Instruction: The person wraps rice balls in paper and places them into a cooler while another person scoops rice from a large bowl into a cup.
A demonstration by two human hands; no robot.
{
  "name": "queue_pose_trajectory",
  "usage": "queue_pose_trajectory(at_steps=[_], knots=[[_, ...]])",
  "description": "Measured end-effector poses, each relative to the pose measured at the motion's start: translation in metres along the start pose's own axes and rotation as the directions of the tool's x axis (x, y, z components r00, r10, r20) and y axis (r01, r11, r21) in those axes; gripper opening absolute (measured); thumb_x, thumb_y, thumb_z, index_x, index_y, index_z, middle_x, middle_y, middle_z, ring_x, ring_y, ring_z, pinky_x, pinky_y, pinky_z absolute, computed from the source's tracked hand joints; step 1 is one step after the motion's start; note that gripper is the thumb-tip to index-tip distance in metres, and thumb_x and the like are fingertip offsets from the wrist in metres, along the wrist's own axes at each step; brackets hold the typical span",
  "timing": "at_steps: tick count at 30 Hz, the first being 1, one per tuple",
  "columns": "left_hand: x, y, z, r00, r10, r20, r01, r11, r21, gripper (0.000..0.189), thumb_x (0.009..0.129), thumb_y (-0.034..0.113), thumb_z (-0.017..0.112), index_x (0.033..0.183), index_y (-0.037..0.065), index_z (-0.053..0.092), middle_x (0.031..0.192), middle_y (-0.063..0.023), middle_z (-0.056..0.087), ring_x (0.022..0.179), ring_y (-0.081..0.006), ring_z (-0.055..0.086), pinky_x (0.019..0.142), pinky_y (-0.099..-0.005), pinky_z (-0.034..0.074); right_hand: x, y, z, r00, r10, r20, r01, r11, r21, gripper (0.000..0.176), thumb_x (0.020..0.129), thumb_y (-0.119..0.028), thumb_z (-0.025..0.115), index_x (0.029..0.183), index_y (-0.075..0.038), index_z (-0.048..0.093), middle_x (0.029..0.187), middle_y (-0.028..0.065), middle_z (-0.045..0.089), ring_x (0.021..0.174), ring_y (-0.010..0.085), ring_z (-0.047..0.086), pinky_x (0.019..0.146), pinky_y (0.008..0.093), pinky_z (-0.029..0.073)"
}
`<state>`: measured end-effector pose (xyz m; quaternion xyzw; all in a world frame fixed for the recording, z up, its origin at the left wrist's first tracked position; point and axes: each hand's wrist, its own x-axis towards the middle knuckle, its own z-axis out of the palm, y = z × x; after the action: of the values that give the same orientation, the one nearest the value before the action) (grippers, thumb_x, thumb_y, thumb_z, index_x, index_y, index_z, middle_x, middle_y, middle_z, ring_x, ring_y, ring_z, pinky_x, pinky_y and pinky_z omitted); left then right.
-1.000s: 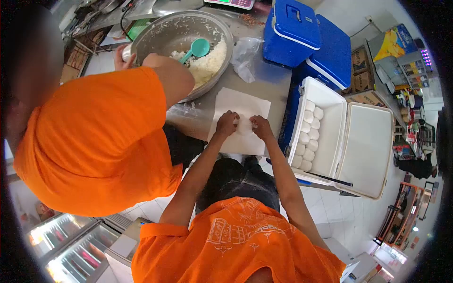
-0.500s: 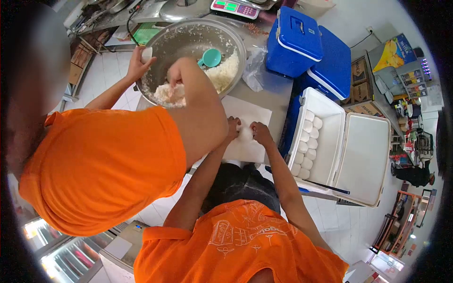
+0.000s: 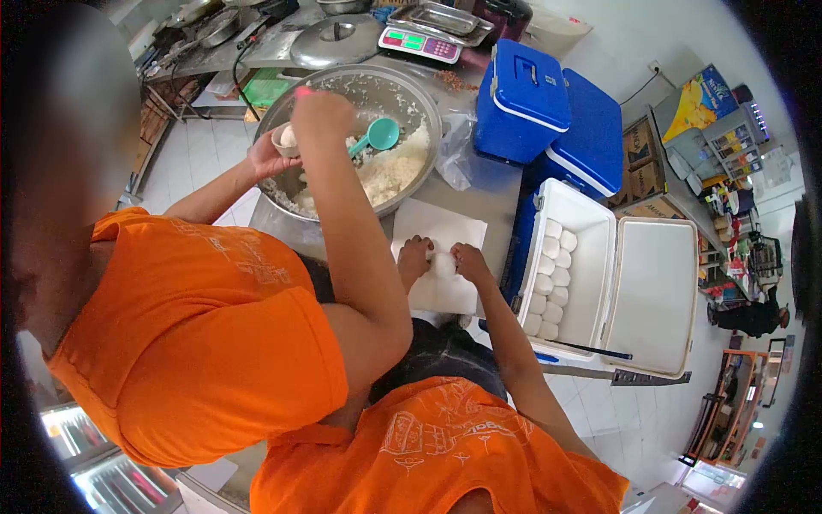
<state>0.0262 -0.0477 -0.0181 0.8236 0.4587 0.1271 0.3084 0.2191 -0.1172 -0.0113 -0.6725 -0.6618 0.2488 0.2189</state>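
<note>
On a white sheet of paper (image 3: 441, 221) lies a small white rounded packet (image 3: 443, 267). Its wrapping and contents are too pale to make out. My left hand (image 3: 415, 259) pinches its left side with bent fingers. From the right, my right hand (image 3: 469, 261) holds the other side, fingers curled inward. To my left a co-worker's hand (image 3: 276, 157) holds a small cup (image 3: 286, 140) with white food in it, over a large metal pot (image 3: 433, 111) of white rice (image 3: 390, 167). The co-worker's other hand (image 3: 322, 111) is raised above the pot.
At my right stands an open white-lined cooler (image 3: 591, 248) with several white rounded packets (image 3: 548, 283) inside. Beyond are blue coolers (image 3: 524, 103) and a plastic bag (image 3: 456, 150). A teal scoop (image 3: 383, 133) rests in the pot. A digital scale (image 3: 419, 43) sits at the back.
The co-worker's reaching hand has lifted out of the rice, and the cup now holds white food. My hands stay at the packet with small finger movements. The view has shifted slightly.
</note>
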Motion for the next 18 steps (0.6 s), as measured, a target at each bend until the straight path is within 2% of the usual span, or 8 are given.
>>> queue_pose_trajectory(at_steps=[2,5,7,11,13,14,16,18], knots=[[-0.003,-0.004,0.005,0.995,0.049,-0.092,-0.054,0.997,-0.054,0.037,0.064,0.009,0.077,0.096,0.013,0.060,0.096,-0.0120,0.058,0.096,-0.0350,0.057,0.083,-0.0453,0.048,0.002,-0.004,-0.003,1.000,-0.010,0.003,0.011,1.000,-0.014,0.014,0.076,-0.007,0.062,0.089,-0.006,0.058,0.079,0.0151,0.061,0.084,0.0370,0.061,0.076,0.0475,0.049],[0.005,-0.017,0.021,0.996,0.063,-0.056,-0.062,0.998,0.016,0.043,0.061,0.008,0.082,0.099,0.013,0.063,0.103,-0.0113,0.059,0.095,-0.0337,0.059,0.081,-0.0434,0.054,0.005,0.003,0.005,1.000,0.000,0.005,0.000,0.998,-0.057,0.012,0.082,-0.015,0.059,0.089,-0.005,0.058,0.078,0.0161,0.061,0.082,0.0368,0.061,0.075,0.0477,0.049],[0.000,0.000,0.002,0.997,0.053,-0.061,-0.053,0.999,0.009,0.042,0.062,0.009,0.082,0.099,0.013,0.063,0.103,-0.0114,0.059,0.096,-0.0339,0.059,0.082,-0.0433,0.054,0.006,0.010,0.010,0.999,-0.023,-0.031,0.020,0.996,-0.092,0.029,0.066,0.000,0.072,0.092,-0.007,0.061,0.081,0.0124,0.065,0.080,0.0324,0.064,0.072,0.0408,0.052],[0.002,-0.012,0.014,0.994,0.074,-0.077,-0.075,0.997,-0.010,0.039,0.064,0.009,0.081,0.099,0.013,0.063,0.102,-0.0117,0.059,0.096,-0.0342,0.059,0.083,-0.0437,0.053,0.004,0.012,0.008,0.998,-0.048,-0.038,0.047,0.999,-0.025,0.032,0.065,0.000,0.074,0.093,-0.008,0.061,0.080,0.0121,0.066,0.081,0.0326,0.064,0.073,0.0407,0.052],[0.001,-0.006,0.008,0.998,0.042,-0.053,-0.042,0.999,-0.011,0.039,0.064,0.009,0.081,0.099,0.013,0.063,0.102,-0.0117,0.059,0.096,-0.0343,0.059,0.082,-0.0441,0.053,0.006,0.020,0.016,0.989,0.139,0.049,-0.142,0.988,0.066,0.037,0.061,0.000,0.075,0.095,-0.008,0.061,0.083,0.0117,0.066,0.082,0.0329,0.064,0.074,0.0411,0.053],[0.000,-0.004,0.005,1.000,0.006,-0.023,-0.006,1.000,-0.015,0.039,0.064,0.009,0.080,0.099,0.013,0.063,0.101,-0.0116,0.059,0.095,-0.0343,0.059,0.082,-0.0444,0.053,0.006,0.026,0.018,0.990,0.136,0.049,-0.139,0.988,0.066,0.037,0.061,0.000,0.075,0.095,-0.008,0.061,0.083,0.0117,0.066,0.082,0.0329,0.064,0.074,0.0411,0.053],[0.005,-0.013,0.014,0.998,0.047,-0.049,-0.048,0.999,-0.006,0.039,0.064,0.010,0.080,0.099,0.013,0.063,0.101,-0.0117,0.059,0.095,-0.0345,0.059,0.082,-0.0449,0.052,0.005,0.028,0.016,0.997,-0.071,-0.040,0.070,0.997,-0.025,0.040,0.060,0.000,0.076,0.096,-0.008,0.062,0.086,0.0107,0.066,0.082,0.0309,0.064,0.075,0.0393,0.053],[0.001,-0.018,0.019,0.995,0.077,-0.069,-0.078,0.997,-0.001,0.040,0.064,0.010,0.080,0.100,0.013,0.063,0.100,-0.0118,0.059,0.094,-0.0346,0.059,0.081,-0.0453,0.052,0.003,0.023,0.013,0.998,-0.056,-0.023,0.055,0.997,-0.056,0.040,0.061,0.000,0.075,0.097,-0.009,0.062,0.088,0.0102,0.067,0.082,0.0299,0.065,0.075,0.0387,0.054]])
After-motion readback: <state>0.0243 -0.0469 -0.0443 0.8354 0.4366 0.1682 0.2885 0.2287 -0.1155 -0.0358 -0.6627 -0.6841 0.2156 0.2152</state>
